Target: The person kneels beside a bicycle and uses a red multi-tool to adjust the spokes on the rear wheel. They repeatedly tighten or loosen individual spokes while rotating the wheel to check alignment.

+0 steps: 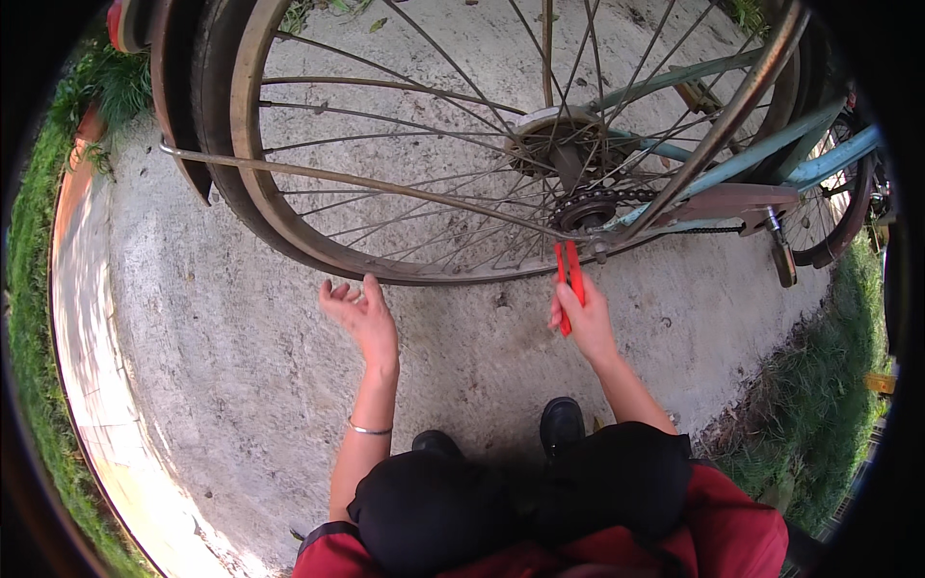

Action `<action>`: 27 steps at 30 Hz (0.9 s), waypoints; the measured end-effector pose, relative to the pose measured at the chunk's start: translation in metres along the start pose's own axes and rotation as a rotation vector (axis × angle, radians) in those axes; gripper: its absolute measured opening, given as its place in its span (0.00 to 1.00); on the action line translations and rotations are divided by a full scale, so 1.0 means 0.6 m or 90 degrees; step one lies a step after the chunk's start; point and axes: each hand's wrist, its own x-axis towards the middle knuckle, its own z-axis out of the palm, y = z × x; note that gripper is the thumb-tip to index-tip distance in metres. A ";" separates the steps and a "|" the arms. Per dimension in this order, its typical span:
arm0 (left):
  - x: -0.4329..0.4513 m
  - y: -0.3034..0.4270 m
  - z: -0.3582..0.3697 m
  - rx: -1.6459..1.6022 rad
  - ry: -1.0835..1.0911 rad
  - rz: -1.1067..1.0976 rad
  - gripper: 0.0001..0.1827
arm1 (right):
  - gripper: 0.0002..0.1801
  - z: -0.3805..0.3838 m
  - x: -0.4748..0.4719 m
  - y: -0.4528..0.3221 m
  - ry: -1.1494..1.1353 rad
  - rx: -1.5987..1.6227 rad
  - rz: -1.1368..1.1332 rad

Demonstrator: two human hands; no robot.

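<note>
A bicycle's rear wheel stands upright before me, with thin, dull spokes and a dark tyre. My right hand is closed around a red hand tool; its exact kind is unclear. The tool's upper end appears just below the axle nut, and contact cannot be told. Above it are the rear sprocket and the hub. My left hand holds nothing, fingers partly curled and apart, beside the tyre's lower edge; whether a fingertip touches it is unclear. A mudguard stay crosses the spokes.
The rusty mudguard curves at upper left. To the right are the turquoise frame, a chain guard and a pedal. Concrete paving lies below, bordered by grass. My dark shoe is close behind the wheel.
</note>
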 end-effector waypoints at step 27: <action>-0.142 0.114 0.084 -0.376 -0.532 -0.354 0.07 | 0.16 0.058 0.079 -0.037 0.081 0.335 -0.256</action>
